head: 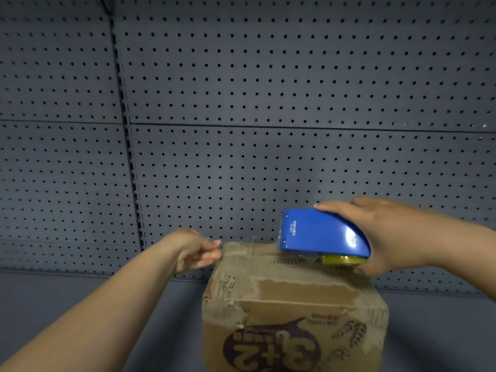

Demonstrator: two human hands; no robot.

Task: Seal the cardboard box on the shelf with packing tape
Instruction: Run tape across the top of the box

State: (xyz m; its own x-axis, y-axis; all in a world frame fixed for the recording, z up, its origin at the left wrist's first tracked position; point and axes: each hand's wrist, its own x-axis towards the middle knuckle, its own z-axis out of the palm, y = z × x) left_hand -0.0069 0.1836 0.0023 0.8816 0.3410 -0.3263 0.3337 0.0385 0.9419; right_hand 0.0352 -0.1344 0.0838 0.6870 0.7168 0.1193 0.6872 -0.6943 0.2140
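A worn brown cardboard box [292, 296] with upside-down printing stands on the grey shelf [67, 296] at the lower middle. Old clear tape and torn paper patches cover its top and left edge. My right hand [389, 237] grips a blue tape dispenser [322, 234] that rests tilted on the box's far top edge, its yellow-green roll showing underneath. My left hand [196, 251] is at the box's upper left corner, fingers pinched together against the tape end there. A thin strip of clear tape seems to run between that corner and the dispenser.
A dark grey pegboard wall [268, 103] rises directly behind the box, with a slotted upright post [126, 146] on the left. The shelf surface stretches to both sides of the box.
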